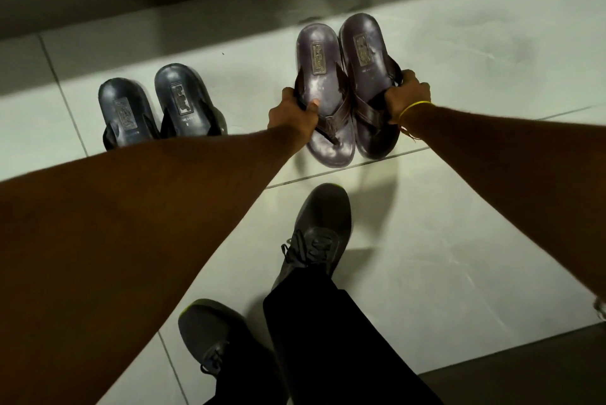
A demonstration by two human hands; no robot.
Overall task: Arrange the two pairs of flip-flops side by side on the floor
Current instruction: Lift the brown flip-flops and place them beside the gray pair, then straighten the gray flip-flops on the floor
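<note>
Dark laced sneakers (314,234) nearest. Left hand (292,118), right hand (406,95) each grip strap of brown leather flip-flops (341,90). Lower level, heels aligned with black flip-flop pair (157,106) leftward.

Dark pair of flip-flops (162,108) at left, purplish pair (344,90) side-by-side at right

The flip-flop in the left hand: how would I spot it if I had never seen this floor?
Start at the pale tiled floor, where two pairs of flip-flops lie. Take the brownish pair on the right, the one both hands grip. The flip-flop held by the left hand is the left one of that pair, set slightly nearer than its partner.
</note>
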